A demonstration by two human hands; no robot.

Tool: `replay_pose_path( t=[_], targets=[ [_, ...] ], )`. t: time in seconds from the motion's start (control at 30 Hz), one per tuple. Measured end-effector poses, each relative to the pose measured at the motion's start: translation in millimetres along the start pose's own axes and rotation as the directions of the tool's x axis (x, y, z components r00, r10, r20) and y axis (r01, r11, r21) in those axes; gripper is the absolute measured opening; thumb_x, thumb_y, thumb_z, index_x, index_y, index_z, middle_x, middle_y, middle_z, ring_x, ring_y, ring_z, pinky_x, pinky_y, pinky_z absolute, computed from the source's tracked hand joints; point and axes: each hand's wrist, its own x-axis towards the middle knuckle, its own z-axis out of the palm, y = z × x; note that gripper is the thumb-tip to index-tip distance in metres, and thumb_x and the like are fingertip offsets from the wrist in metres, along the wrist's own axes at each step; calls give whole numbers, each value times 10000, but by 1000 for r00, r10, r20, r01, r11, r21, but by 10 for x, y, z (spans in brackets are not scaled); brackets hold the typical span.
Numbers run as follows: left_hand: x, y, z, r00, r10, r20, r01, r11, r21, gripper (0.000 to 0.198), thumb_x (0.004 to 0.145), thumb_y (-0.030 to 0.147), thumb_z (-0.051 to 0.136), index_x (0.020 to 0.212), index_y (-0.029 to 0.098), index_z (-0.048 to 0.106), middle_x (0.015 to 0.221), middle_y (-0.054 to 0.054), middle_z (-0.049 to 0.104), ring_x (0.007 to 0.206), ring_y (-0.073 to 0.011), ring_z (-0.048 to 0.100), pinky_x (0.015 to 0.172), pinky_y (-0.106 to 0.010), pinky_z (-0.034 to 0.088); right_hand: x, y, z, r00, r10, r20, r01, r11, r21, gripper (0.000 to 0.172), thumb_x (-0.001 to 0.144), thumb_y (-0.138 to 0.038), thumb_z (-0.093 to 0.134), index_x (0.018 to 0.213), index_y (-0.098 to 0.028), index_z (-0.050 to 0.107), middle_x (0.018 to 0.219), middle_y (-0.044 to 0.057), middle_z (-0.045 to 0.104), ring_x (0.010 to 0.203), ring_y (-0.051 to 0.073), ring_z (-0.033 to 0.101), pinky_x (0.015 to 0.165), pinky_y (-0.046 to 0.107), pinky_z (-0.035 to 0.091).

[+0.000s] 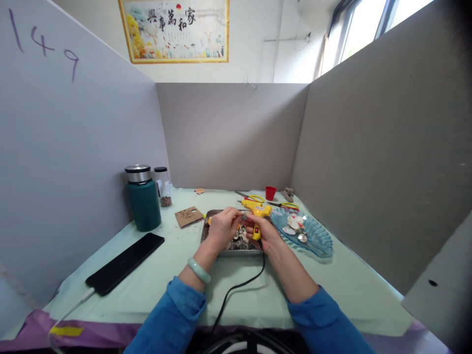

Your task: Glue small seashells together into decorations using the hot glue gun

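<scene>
My left hand (222,227), with a pale green bangle (199,270) at the wrist, is closed in a pinch above a metal tray (241,253). A small greyish piece (244,215) shows at its fingertips, too small to name. My right hand (268,237) is wrapped round the handle of a yellow glue gun (260,210), whose nozzle points to the far left. Its thumb and fingers come close to the left fingertips, near the small piece. From the handle a black cord (239,285) runs toward me. Mixed small bits fill the tray, partly hidden by my hands.
Right of the tray lies a blue glass dish (317,238) with shells. Behind are scissors (254,198) and a red cup (270,192). Left stand a green bottle (143,206), a clear jar (162,189), a cardboard piece (189,216) and a phone (125,263). Partitions enclose the table.
</scene>
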Motion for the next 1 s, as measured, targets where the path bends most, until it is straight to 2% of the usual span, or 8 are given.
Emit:
replay_pose_path(
  t=[0.3, 0.47, 0.6, 0.87, 1.0],
  targets=[
    [0, -10, 11, 999, -40, 8, 40, 996, -73, 118, 830, 114, 526, 808, 182, 620, 763, -23, 644, 677, -126, 575, 657, -233, 418, 40, 7, -23, 1000, -16, -13, 16, 1000, 14, 168, 738, -194, 694, 854, -172, 574, 582, -20, 611, 373, 61, 466, 349, 171, 407],
    [-2, -16, 13, 999, -34, 8, 35, 997, -63, 123, 830, 113, 523, 818, 183, 623, 771, -23, 648, 682, -127, 580, 656, -234, 421, -14, -5, 10, 999, -12, -30, 13, 1000, 4, 138, 750, -184, 674, 842, -168, 573, 555, -21, 600, 360, 60, 458, 328, 159, 378],
    [-4, -19, 17, 999, -31, 15, 32, 998, -53, 130, 834, 116, 514, 824, 183, 624, 781, -27, 652, 693, -130, 586, 657, -236, 426, -13, -6, 5, 1000, 11, 1, -11, 1000, -1, 160, 752, -203, 682, 853, -167, 564, 556, -22, 597, 357, 60, 454, 323, 161, 374],
    [-8, -17, 20, 997, -74, 17, 76, 992, -103, 120, 830, 134, 522, 826, 184, 631, 782, -29, 666, 687, -130, 589, 666, -243, 430, -49, -41, 47, 999, 28, -30, -29, 999, -17, 173, 760, -216, 684, 863, -162, 555, 534, -21, 588, 351, 65, 462, 321, 158, 379],
    [-2, -15, 20, 992, -122, 34, 125, 985, -120, 98, 823, 152, 538, 825, 185, 630, 744, -17, 661, 634, -120, 573, 619, -231, 416, -86, -57, 76, 998, 50, -42, -51, 998, -26, 152, 772, -227, 672, 853, -168, 557, 514, -25, 575, 341, 66, 454, 312, 157, 370]
  ],
)
